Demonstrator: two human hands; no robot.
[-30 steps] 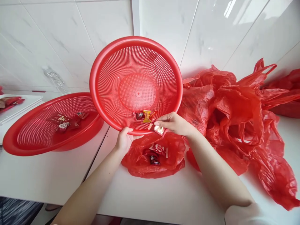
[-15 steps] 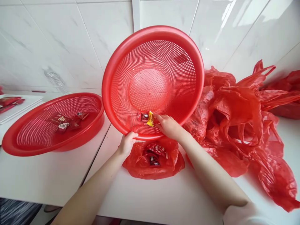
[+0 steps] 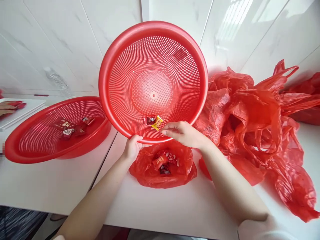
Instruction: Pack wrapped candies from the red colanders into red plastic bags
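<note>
My left hand [image 3: 133, 146] is closed on the near rim of a red mesh basket [image 3: 203, 85], which is tilted with its opening toward me. Low inside it lie a yellow-wrapped candy [image 3: 157, 123] and a dark red-wrapped candy [image 3: 149, 120], side by side. Over the near right rim is my right hand [image 3: 183, 132], its fingers stretched out just right of the yellow candy and apparently holding nothing. Directly below, a red plastic bag [image 3: 142, 178] stands open on the table. Inside are an orange-red packet [image 3: 160, 162], a red packet with white print [image 3: 172, 157] and a dark-wrapped piece [image 3: 164, 169].
At left a second red basket [image 3: 15, 146] holds several wrapped pieces. Crumpled red plastic bags [image 3: 260, 110] are heaped at right. Behind stands a tiled wall [image 3: 62, 40] with a clear bottle [image 3: 57, 80] near it. Another person's hand [image 3: 7, 108] shows above a white tray [image 3: 30, 108] at far left.
My right hand has drawn back from the candies toward the rim. An orange-red packet now shows in the bag. The tilted basket appears slightly left and higher. Another person's hand has appeared at far left.
</note>
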